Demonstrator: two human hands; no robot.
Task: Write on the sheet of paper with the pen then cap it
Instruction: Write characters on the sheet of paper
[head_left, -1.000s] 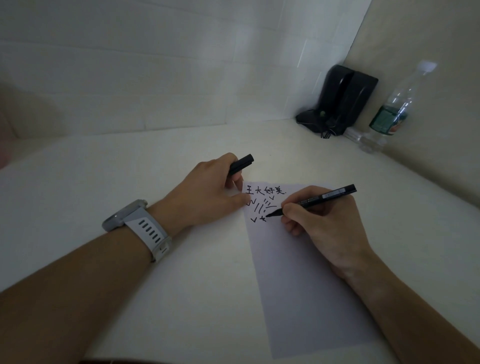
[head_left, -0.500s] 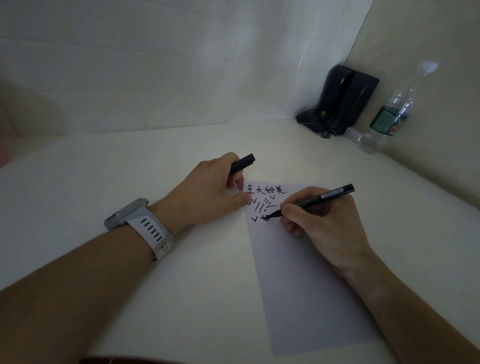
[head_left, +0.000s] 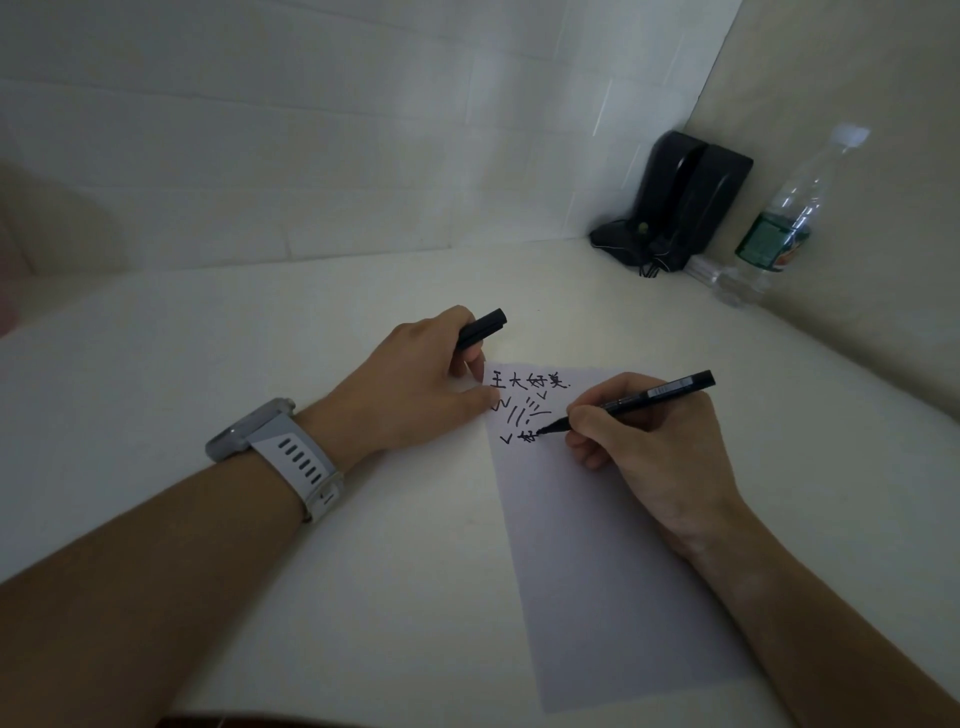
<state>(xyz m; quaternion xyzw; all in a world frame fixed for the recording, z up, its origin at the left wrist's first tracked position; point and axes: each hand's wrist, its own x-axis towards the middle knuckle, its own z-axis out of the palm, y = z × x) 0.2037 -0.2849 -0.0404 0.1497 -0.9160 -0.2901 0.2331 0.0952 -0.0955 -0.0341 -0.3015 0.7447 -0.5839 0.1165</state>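
Note:
A white sheet of paper (head_left: 613, 582) lies on the pale table, with black handwriting near its top edge. My right hand (head_left: 660, 452) grips a black pen (head_left: 660, 394), uncapped, its tip touching the paper beside the lowest written mark. My left hand (head_left: 415, 384) rests on the table with its fingertips on the paper's top left corner. It holds the black pen cap (head_left: 480, 328), which sticks out past the fingers. A grey and white watch (head_left: 280, 452) is on my left wrist.
A black device with cables (head_left: 680, 202) stands in the far right corner against the tiled wall. A clear plastic water bottle with a green label (head_left: 779, 223) stands beside it at the right wall. The table (head_left: 208, 332) runs to both walls.
The pen tip has made small strokes at the lowest mark, which has grown slightly. My left hand and the cap have stayed in place.

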